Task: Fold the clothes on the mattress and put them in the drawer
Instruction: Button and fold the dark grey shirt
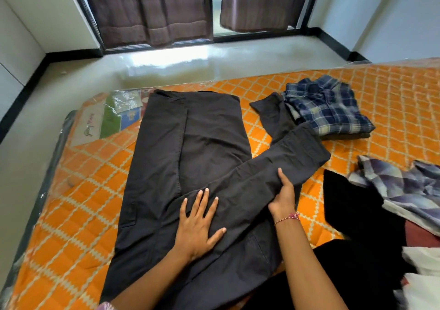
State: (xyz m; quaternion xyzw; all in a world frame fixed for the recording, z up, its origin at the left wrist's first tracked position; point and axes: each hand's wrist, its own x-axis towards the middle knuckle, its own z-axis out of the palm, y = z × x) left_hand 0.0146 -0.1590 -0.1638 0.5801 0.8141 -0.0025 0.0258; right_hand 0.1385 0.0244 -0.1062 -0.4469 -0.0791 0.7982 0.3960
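Head view
Left hand (196, 227): fingers straight and spread, palm pressed flat on the dark charcoal cotton trousers (181, 167), near their middle.
Right hand (283, 195): thumb on top, fingers curled under, gripping the edge of one trouser leg that crosses toward the right; red-and-white thread bracelet (289, 217) at the wrist.
Dark charcoal trousers: spread lengthwise on the orange mattress with cream diamond quilting (78, 190); one leg lies straight, the other angled to the right.
Mattress: clear plastic wrap over it, printed label (107, 117) at the far left corner.
Blue-and-cream plaid shirt, folded (328, 109): far right on the mattress, just beside the trouser-leg end.
Heap of unfolded clothes, purple-grey check, black and white (404, 202): right edge.
Brown curtains (147, 9): at the window beyond.
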